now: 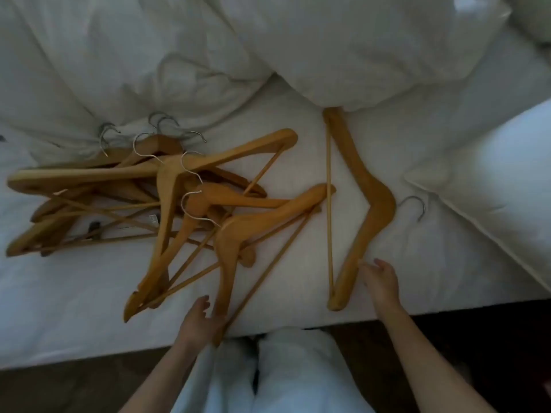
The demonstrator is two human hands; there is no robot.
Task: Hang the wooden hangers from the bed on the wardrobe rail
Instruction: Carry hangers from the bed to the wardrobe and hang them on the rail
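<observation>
Several wooden hangers with metal hooks lie in a tangled pile (125, 192) on the white bed sheet (74, 293), left of centre. One of them (238, 234) reaches toward the bed's near edge, and my left hand (198, 321) grips its lower arm end there. A single wooden hanger (368, 204) lies apart on the right, its hook (416, 205) pointing toward a pillow. My right hand (380, 281) touches this hanger's lower arm with loosely bent fingers; whether they close on it is unclear. The wardrobe rail is out of view.
A crumpled white duvet (208, 55) covers the far side of the bed. One white pillow (492, 189) lies at the right. Dark floor (59, 389) shows below the bed's edge, with my legs in white trousers (283, 371) against it.
</observation>
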